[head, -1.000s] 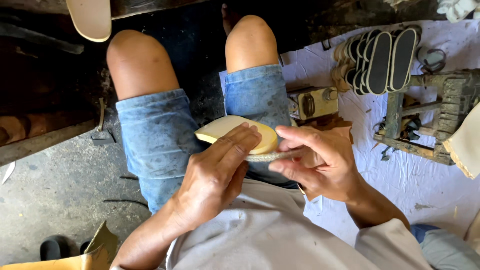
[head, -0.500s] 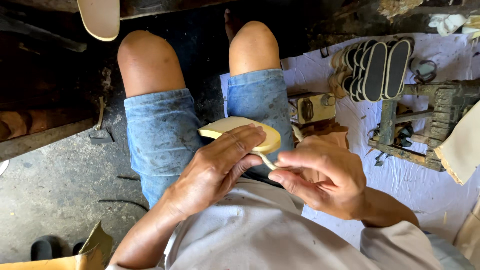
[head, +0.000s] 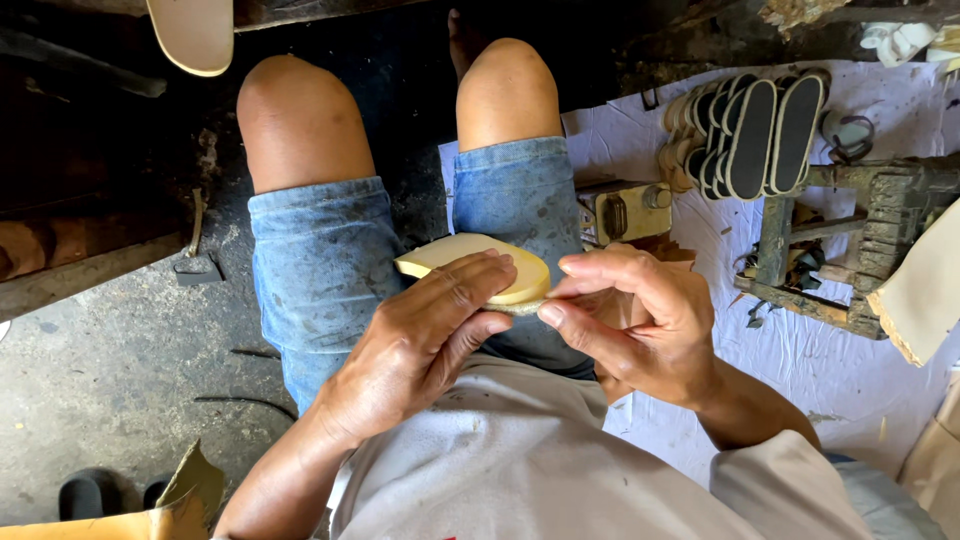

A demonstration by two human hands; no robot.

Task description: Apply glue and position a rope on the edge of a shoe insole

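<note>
Both hands, left hand (head: 420,340) and right hand (head: 640,325), hide half the yellow insole (head: 470,258).

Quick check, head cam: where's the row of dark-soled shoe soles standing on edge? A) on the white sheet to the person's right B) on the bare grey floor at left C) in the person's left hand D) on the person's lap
A: the dark soles stand in a row on the white sheet to the person's right, while both hands, left hand and right hand, hold a pale yellow insole over the lap.

A dusty grey concrete floor (head: 110,400) spreads on the left; white paper sheeting (head: 840,370) covers the right, under a grimy wooden stand (head: 860,250). Far side lies dark.
</note>
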